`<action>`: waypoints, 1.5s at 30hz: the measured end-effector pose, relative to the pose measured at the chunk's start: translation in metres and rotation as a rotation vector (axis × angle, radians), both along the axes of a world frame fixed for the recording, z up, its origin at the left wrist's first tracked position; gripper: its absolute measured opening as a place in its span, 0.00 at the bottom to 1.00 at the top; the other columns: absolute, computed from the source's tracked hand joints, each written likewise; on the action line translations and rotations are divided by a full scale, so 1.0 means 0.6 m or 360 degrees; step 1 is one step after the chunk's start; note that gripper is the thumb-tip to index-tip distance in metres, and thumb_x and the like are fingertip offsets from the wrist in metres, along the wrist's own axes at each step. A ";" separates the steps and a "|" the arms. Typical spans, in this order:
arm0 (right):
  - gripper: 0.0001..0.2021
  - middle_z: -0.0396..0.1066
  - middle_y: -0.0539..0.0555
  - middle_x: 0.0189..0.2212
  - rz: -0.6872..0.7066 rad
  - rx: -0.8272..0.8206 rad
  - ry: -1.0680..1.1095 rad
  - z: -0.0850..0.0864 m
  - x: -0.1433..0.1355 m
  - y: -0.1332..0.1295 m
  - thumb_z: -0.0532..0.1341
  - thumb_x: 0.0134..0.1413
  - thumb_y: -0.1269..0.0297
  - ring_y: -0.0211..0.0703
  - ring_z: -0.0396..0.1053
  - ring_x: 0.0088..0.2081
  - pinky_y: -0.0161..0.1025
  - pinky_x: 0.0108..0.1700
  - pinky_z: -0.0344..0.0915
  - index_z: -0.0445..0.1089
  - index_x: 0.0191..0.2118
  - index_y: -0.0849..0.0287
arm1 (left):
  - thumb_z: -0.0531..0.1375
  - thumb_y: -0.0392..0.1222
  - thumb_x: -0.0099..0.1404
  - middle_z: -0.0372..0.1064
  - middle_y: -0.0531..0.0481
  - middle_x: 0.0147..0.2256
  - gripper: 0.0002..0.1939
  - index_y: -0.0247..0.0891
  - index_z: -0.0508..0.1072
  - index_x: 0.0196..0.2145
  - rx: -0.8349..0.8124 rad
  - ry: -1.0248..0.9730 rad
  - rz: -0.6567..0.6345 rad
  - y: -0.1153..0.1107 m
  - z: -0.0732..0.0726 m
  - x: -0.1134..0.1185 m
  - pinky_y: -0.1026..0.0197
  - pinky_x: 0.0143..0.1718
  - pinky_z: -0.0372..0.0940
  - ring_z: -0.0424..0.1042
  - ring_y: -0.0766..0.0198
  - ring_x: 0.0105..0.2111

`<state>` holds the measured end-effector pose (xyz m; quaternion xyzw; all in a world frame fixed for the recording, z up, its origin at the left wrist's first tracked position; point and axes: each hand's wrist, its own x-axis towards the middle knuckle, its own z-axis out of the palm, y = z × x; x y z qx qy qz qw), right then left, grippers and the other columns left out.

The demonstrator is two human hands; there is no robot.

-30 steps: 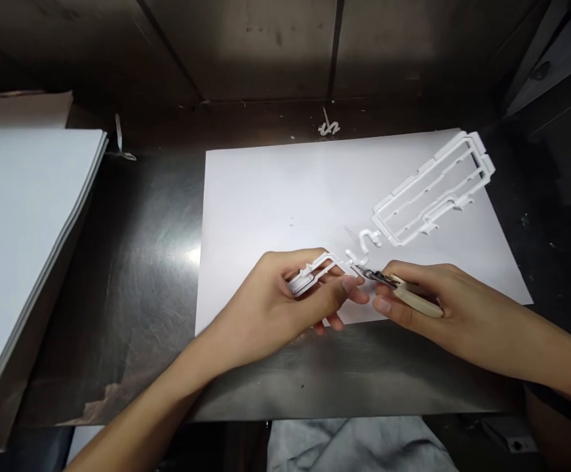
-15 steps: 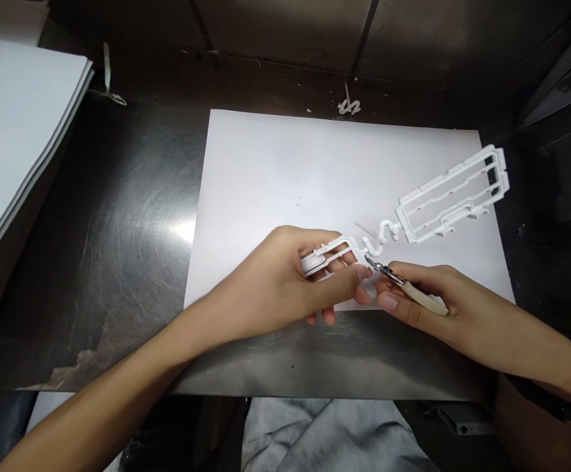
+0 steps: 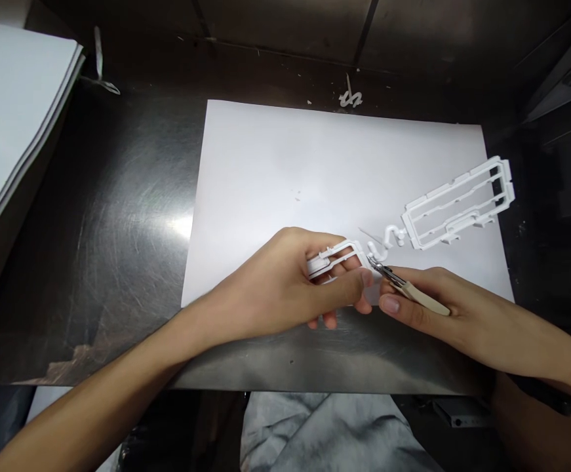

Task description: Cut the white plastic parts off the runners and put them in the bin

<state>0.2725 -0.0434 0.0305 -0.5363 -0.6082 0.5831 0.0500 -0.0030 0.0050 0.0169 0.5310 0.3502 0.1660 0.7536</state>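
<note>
My left hand (image 3: 315,282) is closed around a white plastic frame (image 3: 349,249), part of which its fingers hide. A curly white sprue (image 3: 388,239) lies between this frame and a second white plastic frame (image 3: 457,204), which extends up to the right. My right hand (image 3: 423,301) grips small nippers with cream handles (image 3: 425,299). Their metal jaws (image 3: 376,263) are at the sprue's end beside the held frame. Whether the sprue is still joined to the held frame there, I cannot tell.
Under my hands lies a white sheet (image 3: 265,170) on the metal table (image 3: 132,190). White scraps (image 3: 351,98) are beyond its far edge. Stacked white sheets (image 3: 14,98) stand at the left, with a thin strip (image 3: 101,65) nearby. A metal wall (image 3: 285,33) closes the back.
The far frame and sprue have tipped slightly downward to the right. The nippers' jaws have moved in closer at the sprue's end. Both hands have shifted slightly right.
</note>
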 end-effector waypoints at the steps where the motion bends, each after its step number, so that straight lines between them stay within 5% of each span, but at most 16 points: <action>1: 0.19 0.79 0.52 0.34 0.0007 0.0005 -0.0016 -0.001 0.001 -0.002 0.67 0.76 0.37 0.60 0.76 0.40 0.45 0.39 0.71 0.84 0.46 0.46 | 0.65 0.42 0.78 0.85 0.49 0.38 0.09 0.39 0.83 0.39 0.0004 -0.0002 -0.0009 0.000 -0.001 0.000 0.70 0.23 0.72 0.79 0.66 0.26; 12: 0.14 0.80 0.46 0.47 0.0165 -0.0087 0.0010 -0.008 -0.007 -0.001 0.59 0.85 0.44 0.56 0.75 0.47 0.46 0.47 0.66 0.79 0.61 0.35 | 0.66 0.43 0.79 0.84 0.51 0.38 0.08 0.40 0.81 0.40 0.0017 -0.0006 -0.0060 -0.001 -0.008 -0.002 0.70 0.24 0.73 0.78 0.66 0.26; 22: 0.12 0.81 0.47 0.49 0.0187 -0.0025 -0.0068 -0.015 -0.007 -0.005 0.62 0.83 0.47 0.57 0.77 0.51 0.47 0.55 0.69 0.80 0.60 0.39 | 0.64 0.41 0.79 0.83 0.52 0.37 0.07 0.39 0.80 0.40 0.0072 0.0034 -0.0166 0.005 -0.006 -0.004 0.71 0.26 0.74 0.78 0.67 0.28; 29: 0.15 0.80 0.51 0.36 0.0139 0.0080 -0.0143 -0.012 -0.023 -0.001 0.63 0.81 0.48 0.55 0.77 0.39 0.46 0.45 0.71 0.81 0.46 0.51 | 0.61 0.42 0.82 0.84 0.53 0.38 0.10 0.39 0.80 0.42 0.0091 0.0023 -0.0202 0.009 -0.009 -0.006 0.72 0.26 0.73 0.77 0.69 0.27; 35: 0.20 0.71 0.50 0.26 0.0091 0.0201 -0.0255 -0.015 -0.031 0.000 0.61 0.77 0.52 0.49 0.69 0.30 0.43 0.33 0.63 0.71 0.31 0.54 | 0.61 0.42 0.82 0.84 0.53 0.38 0.11 0.39 0.79 0.40 0.0108 0.0038 -0.0208 0.013 -0.011 -0.005 0.73 0.25 0.72 0.76 0.70 0.27; 45: 0.24 0.56 0.45 0.20 -0.0010 0.0336 -0.0377 -0.041 -0.030 -0.008 0.58 0.78 0.52 0.40 0.50 0.23 0.44 0.26 0.45 0.56 0.27 0.55 | 0.64 0.46 0.81 0.85 0.57 0.35 0.12 0.41 0.81 0.39 0.0099 0.0162 -0.0125 0.018 -0.021 -0.007 0.73 0.25 0.71 0.74 0.72 0.23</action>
